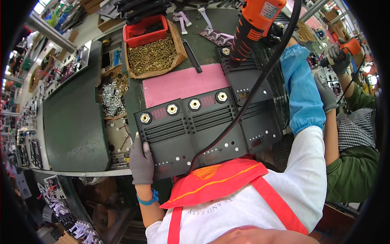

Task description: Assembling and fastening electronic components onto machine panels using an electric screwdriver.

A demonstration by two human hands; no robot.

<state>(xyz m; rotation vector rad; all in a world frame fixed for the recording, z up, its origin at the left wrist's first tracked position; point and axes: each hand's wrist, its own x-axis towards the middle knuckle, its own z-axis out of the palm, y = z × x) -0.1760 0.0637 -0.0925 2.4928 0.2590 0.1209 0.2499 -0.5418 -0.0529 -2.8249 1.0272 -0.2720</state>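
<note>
My left hand (pixel 141 160), in a grey glove, grips the left edge of a black slotted panel (pixel 166 140), thumb on top. A second black panel (pixel 215 132) adjoins it on the right. Brass-centred hex nuts (pixel 172 109) sit along their far edges. An orange-and-black power driver (pixel 254 30) points nose down at another black panel (pixel 254 83) at the far right. My right arm, in a blue sleeve, reaches up to the driver; my right hand (pixel 291 41) holds it, its fingers mostly hidden behind the tool and black cable (pixel 266 71).
A pink sheet (pixel 185 85) lies beyond the panels. Behind it stand a carton of small brass parts (pixel 152 55) and a red bin (pixel 134 40). Loose nuts and washers (pixel 114 95) lie left. The driver's cable crosses the panels. A gloved co-worker (pixel 353 134) holds another orange tool at right.
</note>
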